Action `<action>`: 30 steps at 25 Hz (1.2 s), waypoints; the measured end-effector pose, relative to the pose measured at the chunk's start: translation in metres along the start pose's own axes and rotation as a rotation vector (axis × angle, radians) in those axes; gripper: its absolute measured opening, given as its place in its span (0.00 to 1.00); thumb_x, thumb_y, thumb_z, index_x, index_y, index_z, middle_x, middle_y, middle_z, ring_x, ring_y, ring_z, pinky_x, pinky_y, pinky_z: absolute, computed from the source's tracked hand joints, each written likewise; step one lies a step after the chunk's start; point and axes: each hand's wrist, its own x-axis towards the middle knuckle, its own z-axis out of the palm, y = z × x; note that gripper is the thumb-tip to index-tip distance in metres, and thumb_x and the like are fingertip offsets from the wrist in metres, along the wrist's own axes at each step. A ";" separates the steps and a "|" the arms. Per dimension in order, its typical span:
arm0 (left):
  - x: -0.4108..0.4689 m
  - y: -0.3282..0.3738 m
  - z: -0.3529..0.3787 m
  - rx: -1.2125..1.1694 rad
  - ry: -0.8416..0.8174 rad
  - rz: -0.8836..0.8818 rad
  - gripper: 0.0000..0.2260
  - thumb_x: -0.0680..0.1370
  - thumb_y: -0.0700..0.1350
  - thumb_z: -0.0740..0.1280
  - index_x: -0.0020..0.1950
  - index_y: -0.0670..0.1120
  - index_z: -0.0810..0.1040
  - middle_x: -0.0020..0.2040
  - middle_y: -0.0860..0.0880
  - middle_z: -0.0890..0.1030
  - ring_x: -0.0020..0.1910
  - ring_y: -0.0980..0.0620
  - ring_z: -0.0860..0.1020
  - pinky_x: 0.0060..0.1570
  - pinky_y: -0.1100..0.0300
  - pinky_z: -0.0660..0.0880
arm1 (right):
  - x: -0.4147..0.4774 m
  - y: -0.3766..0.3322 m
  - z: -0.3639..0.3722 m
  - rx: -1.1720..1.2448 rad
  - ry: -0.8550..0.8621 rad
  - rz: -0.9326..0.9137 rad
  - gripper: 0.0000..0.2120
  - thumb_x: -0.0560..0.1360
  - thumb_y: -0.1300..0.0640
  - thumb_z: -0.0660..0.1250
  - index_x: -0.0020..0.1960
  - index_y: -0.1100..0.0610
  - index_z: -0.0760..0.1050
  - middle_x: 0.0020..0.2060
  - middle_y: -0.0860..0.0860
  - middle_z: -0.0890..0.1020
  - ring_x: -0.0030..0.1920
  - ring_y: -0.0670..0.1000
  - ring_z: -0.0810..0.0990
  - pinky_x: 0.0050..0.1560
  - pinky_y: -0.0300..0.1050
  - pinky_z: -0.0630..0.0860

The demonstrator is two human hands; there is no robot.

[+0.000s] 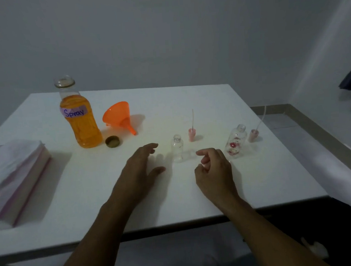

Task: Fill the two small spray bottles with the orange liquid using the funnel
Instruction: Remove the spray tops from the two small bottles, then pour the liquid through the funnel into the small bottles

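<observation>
Both hands are empty and float over the table's middle. Left hand (140,167) is flat with fingers spread apart; right hand (214,167) is loosely curled. Between them, just past the fingertips, stands the plain small bottle (177,148), open. The flowered bottle (235,141) stands right of the right hand. Farther back toward the left corner, the funnel (119,117) lies on its side, spout pointing toward the person, beside the big orange bottle (80,117). Left hand is nearer the funnel.
</observation>
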 end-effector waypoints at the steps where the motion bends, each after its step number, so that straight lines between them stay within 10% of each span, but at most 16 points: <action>1: -0.008 -0.002 -0.013 0.049 0.076 0.036 0.24 0.75 0.48 0.71 0.69 0.51 0.69 0.64 0.50 0.77 0.59 0.53 0.75 0.54 0.61 0.71 | -0.009 -0.005 0.001 0.018 -0.005 -0.049 0.14 0.71 0.67 0.67 0.53 0.53 0.78 0.42 0.48 0.76 0.40 0.45 0.74 0.40 0.35 0.72; 5: -0.021 -0.017 -0.061 0.029 0.426 0.026 0.15 0.76 0.45 0.69 0.62 0.49 0.75 0.53 0.50 0.81 0.49 0.56 0.78 0.44 0.69 0.70 | -0.037 -0.036 0.018 0.107 -0.123 -0.334 0.11 0.69 0.67 0.68 0.48 0.55 0.79 0.39 0.44 0.76 0.37 0.41 0.75 0.38 0.28 0.70; 10: 0.013 -0.055 -0.093 -0.237 0.755 -0.405 0.20 0.75 0.51 0.69 0.65 0.50 0.71 0.57 0.50 0.77 0.52 0.52 0.77 0.42 0.61 0.74 | -0.013 -0.084 0.071 0.174 -0.324 -0.285 0.15 0.76 0.61 0.67 0.63 0.55 0.77 0.55 0.49 0.82 0.52 0.42 0.80 0.54 0.31 0.78; 15: 0.057 -0.088 -0.101 -0.375 0.632 -0.484 0.43 0.64 0.62 0.76 0.72 0.52 0.60 0.70 0.48 0.69 0.66 0.50 0.70 0.58 0.52 0.73 | 0.061 -0.120 0.127 0.167 -0.222 -0.094 0.22 0.79 0.51 0.67 0.71 0.55 0.72 0.65 0.52 0.79 0.63 0.50 0.78 0.65 0.48 0.77; 21: 0.085 -0.103 -0.098 -0.344 0.568 -0.340 0.36 0.65 0.58 0.77 0.69 0.50 0.67 0.59 0.56 0.73 0.57 0.56 0.72 0.47 0.67 0.70 | 0.144 -0.144 0.181 0.144 -0.324 0.238 0.54 0.68 0.36 0.75 0.81 0.51 0.46 0.78 0.54 0.62 0.76 0.59 0.65 0.67 0.54 0.71; 30: 0.087 -0.101 -0.121 -0.382 0.654 -0.408 0.28 0.61 0.53 0.80 0.58 0.51 0.78 0.51 0.52 0.81 0.50 0.51 0.79 0.51 0.55 0.77 | 0.158 -0.158 0.167 0.228 -0.310 0.256 0.50 0.63 0.36 0.79 0.76 0.53 0.61 0.71 0.52 0.70 0.69 0.57 0.71 0.54 0.48 0.72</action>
